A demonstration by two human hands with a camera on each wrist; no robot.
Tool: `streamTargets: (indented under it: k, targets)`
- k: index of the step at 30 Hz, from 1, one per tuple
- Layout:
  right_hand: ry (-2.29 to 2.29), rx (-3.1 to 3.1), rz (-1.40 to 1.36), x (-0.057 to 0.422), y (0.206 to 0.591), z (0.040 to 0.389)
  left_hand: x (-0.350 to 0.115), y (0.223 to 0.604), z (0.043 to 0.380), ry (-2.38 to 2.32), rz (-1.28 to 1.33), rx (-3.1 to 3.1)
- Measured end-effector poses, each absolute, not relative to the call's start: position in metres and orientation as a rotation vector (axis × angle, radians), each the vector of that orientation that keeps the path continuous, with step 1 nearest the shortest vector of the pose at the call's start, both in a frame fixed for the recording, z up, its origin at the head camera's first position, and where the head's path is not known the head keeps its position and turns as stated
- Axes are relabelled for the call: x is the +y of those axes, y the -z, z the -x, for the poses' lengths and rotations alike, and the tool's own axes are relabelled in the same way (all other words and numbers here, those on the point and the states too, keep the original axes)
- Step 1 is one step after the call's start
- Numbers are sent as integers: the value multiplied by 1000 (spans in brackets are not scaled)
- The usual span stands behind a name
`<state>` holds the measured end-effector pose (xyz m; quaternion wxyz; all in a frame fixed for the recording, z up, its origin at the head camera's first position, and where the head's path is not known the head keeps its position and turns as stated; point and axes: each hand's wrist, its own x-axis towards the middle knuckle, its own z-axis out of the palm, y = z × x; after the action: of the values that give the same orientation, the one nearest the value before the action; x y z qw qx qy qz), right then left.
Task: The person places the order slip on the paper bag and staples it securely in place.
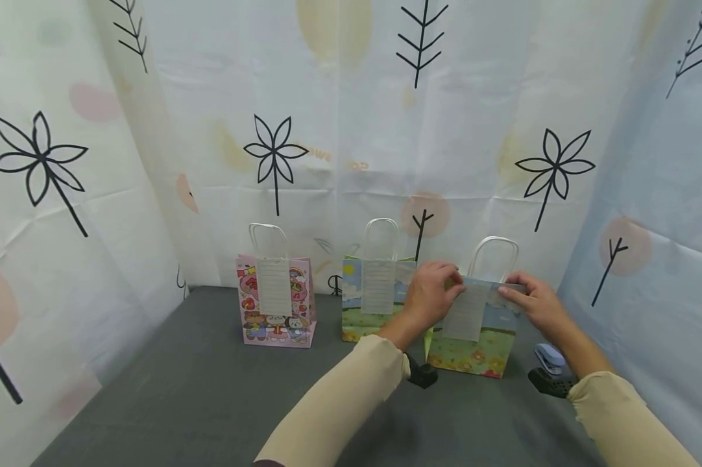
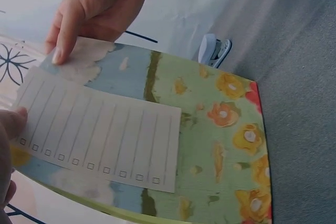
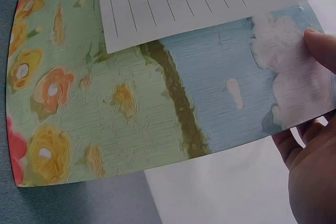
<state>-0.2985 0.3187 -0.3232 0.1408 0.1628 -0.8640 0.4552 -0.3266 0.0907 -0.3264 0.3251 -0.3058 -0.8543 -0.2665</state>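
Note:
A paper gift bag with a meadow and sky print stands upright on the dark table, a white twisted handle rising above it. On its front hangs a lined checklist sheet with small boxes along one side. My left hand pinches the bag's top edge at the left, thumb on the sheet's upper end; its other fingers are partly hidden. At the top right corner my right hand grips the rim, with thumb in front and fingers behind.
A pink bag with cartoon animals and a second meadow bag stand to the left, each with a lined sheet on its front. Close by my right wrist lies a light blue stapler. Patterned white cloth hangs behind the table.

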Motion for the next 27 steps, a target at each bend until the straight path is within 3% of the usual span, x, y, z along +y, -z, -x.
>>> streamTargets:
  k: [27]
  targets:
    - [-925,-2354,-328,298,340,297,95,325,330,898,773,-2246]
